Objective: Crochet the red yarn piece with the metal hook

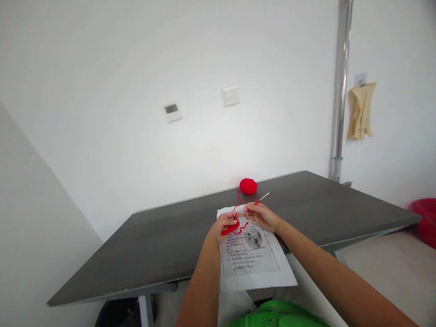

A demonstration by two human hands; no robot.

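My left hand (225,223) is closed round a small red crocheted piece (231,226) above a printed paper sheet (252,259). My right hand (262,214) pinches a crochet hook (263,198) with a red handle and a metal shaft that points up to the right. A red strand runs from the piece back to a red yarn ball (248,186) lying near the far edge of the dark grey table (163,240).
The table stands against a white wall with a switch plate (230,96) and a small panel (172,110). A metal pipe (340,91) and hanging yellow gloves (361,111) are at the right. A red basin (425,220) sits on the floor, green mesh (279,315) lies below.
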